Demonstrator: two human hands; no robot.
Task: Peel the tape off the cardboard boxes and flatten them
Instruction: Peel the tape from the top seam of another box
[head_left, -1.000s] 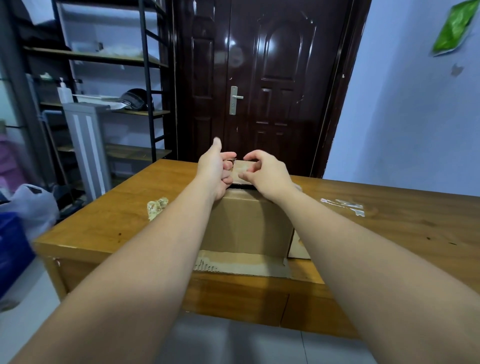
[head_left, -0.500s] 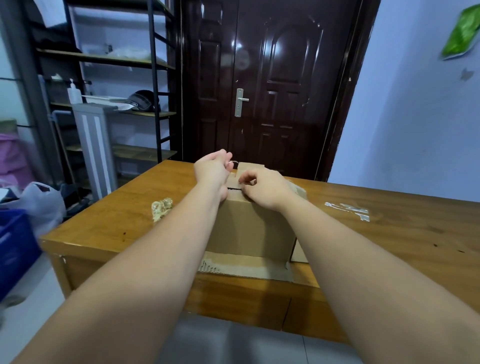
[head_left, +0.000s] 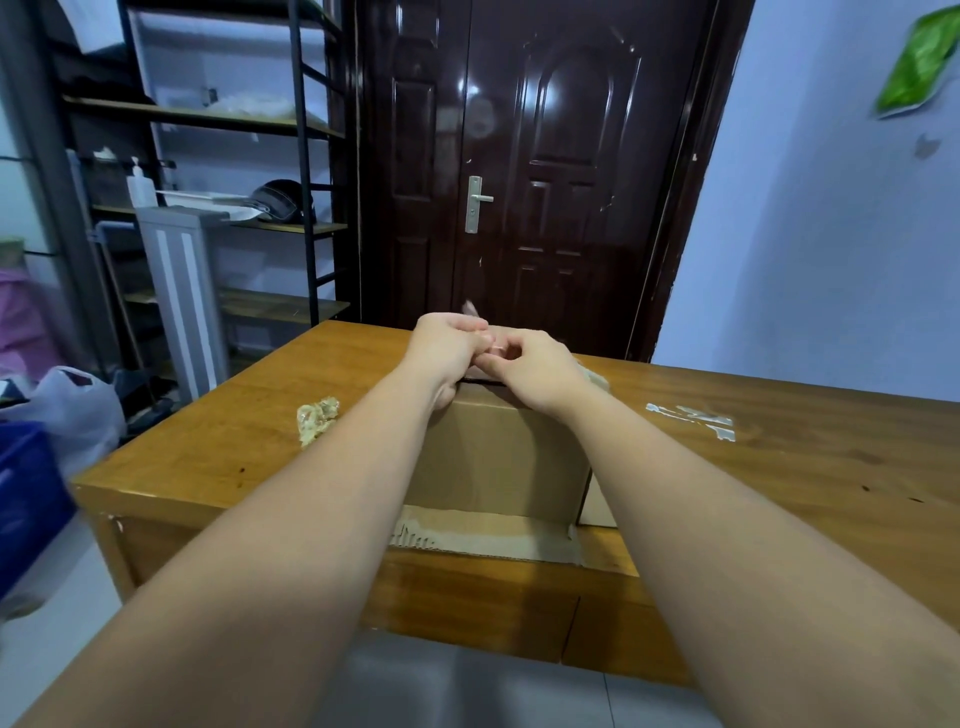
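Note:
A brown cardboard box (head_left: 498, 457) stands upright near the front edge of the wooden table (head_left: 208, 447), with one flap (head_left: 488, 535) lying flat toward me. My left hand (head_left: 447, 348) and my right hand (head_left: 530, 364) meet above the box's top far edge, fingers pinched together. A thin strip of clear tape (head_left: 470, 309) sticks up from my left hand's fingertips. The box top is mostly hidden behind both hands.
A crumpled wad of peeled tape (head_left: 317, 418) lies on the table left of the box. Tape scraps (head_left: 696, 418) stick to the table at right. A dark door (head_left: 519, 171) and metal shelves (head_left: 208, 171) stand behind; a white bag (head_left: 67, 410) and blue crate (head_left: 26, 499) sit at left.
Both hands have come closer together over the box top, and a strip of tape now rises from my left fingertips. The raised flap seen earlier between the hands is hidden.

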